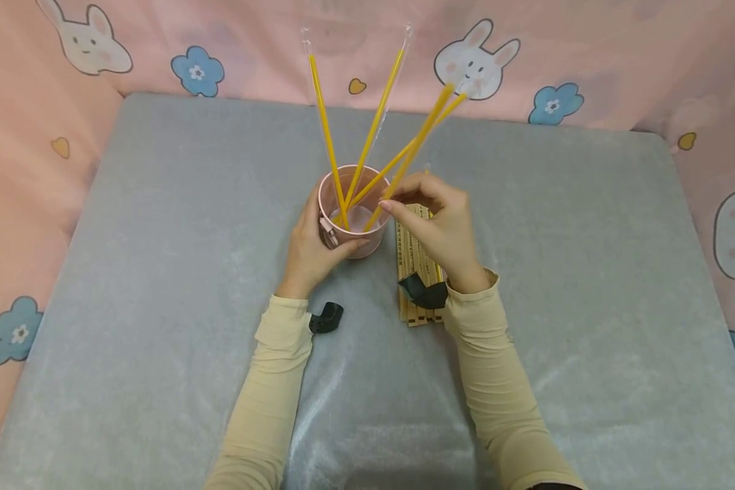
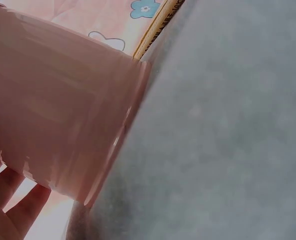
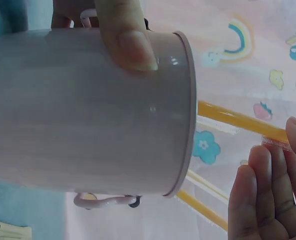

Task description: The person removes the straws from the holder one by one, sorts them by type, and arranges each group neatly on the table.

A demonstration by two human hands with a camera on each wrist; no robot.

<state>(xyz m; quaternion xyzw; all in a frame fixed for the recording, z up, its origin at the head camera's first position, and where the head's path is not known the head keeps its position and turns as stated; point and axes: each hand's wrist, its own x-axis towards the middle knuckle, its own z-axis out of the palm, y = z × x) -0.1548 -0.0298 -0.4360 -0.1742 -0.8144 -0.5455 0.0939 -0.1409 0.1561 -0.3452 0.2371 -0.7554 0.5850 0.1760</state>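
My left hand (image 1: 312, 248) holds a small pink bucket (image 1: 367, 246) around its side, the thumb on the near wall. In the left wrist view, its fingers curve under the bucket (image 2: 62, 110). My right hand (image 1: 437, 218) pinches a yellow straw (image 1: 426, 131) between thumb and fingers at the bucket's right rim. That straw's lower end is inside the bucket. Other yellow straws stand tilted in it: a left straw (image 1: 326, 129), a middle straw (image 1: 379, 112) and one leaning right (image 1: 398, 163). Clear plastic wrapping shows around them. The right wrist view shows the pinched straw (image 3: 238, 118) leaving the rim.
Flat brown strips with dark print (image 1: 413, 265) lie under my right wrist, with a bit of yellow beside them. Black wrist mounts stick out from both sleeves. A grey cloth (image 1: 190, 306) covers the table; a pink patterned curtain (image 1: 269, 41) hangs behind.
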